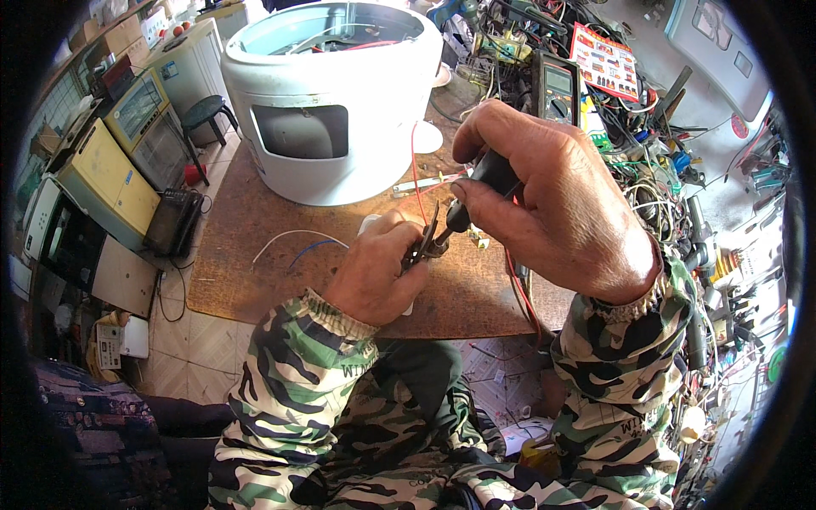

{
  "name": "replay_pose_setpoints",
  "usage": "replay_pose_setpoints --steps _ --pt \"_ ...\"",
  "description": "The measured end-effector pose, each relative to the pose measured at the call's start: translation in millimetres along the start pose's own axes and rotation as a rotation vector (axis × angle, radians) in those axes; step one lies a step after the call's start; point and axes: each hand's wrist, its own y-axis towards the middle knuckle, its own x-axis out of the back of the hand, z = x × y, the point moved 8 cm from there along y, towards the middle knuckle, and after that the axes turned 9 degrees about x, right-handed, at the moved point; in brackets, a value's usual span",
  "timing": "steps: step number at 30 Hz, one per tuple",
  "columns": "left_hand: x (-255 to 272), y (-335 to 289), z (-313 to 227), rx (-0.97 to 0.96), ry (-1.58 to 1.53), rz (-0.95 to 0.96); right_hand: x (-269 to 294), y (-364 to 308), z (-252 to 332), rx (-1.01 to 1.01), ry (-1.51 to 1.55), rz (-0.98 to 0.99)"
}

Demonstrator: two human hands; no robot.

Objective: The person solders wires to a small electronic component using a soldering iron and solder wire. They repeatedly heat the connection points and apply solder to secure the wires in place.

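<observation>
At the far left, a yellow-fronted cabinet (110,174) hides whatever it holds; next comes a dark stool (209,110). On the brown table (228,276) lie a white wire (293,232) and a blue wire (310,248). Behind them stands a round white housing (367,166), open-topped, with a red wire (371,45) inside; through its side window shows a grey curved surface. In front, the left hand (374,276) pinches a small dark metal part (432,244) above the table. The shaft of a black-handled screwdriver (495,176) reaches that part; their exact contact is unclear. The right hand (565,204) closes its fingers around the handle. Beyond lie a multimeter (558,89) and heaped cables (650,200).
</observation>
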Motion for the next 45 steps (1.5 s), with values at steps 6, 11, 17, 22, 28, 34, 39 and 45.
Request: replay_pose_setpoints --steps 6,11,17,22,28,34,39,45 --pt "0.4 0.2 -0.3 0.007 0.005 0.005 1.0 -0.4 0.5 -0.013 -0.007 0.007" --pt "0.5 1.3 -3.8 -0.039 -0.025 -0.018 4.7 -1.3 1.3 0.007 -0.035 -0.018" --pt "2.2 -0.1 -3.1 -0.034 -0.053 -0.025 0.1 0.6 1.5 0.015 -0.237 -0.036" --pt "3.3 1.6 -2.8 -0.028 -0.048 -0.03 1.9 -0.8 1.3 0.007 -0.093 -0.039" --pt "3.0 1.4 -1.6 0.013 -0.077 -0.033 0.4 -2.8 -2.9 -0.036 -0.059 -0.03" --pt "6.1 0.3 -2.5 -0.012 -0.073 -0.051 -0.3 -1.4 0.3 -0.016 -0.005 -0.003" --pt "3.7 2.6 -4.1 -0.035 -0.065 -0.043 0.7 -2.9 -1.5 -0.04 0.027 -0.013" --pt "6.0 -0.3 -2.8 -0.024 0.002 -0.037 -2.1 -2.1 -3.2 -0.048 -0.041 -0.017"
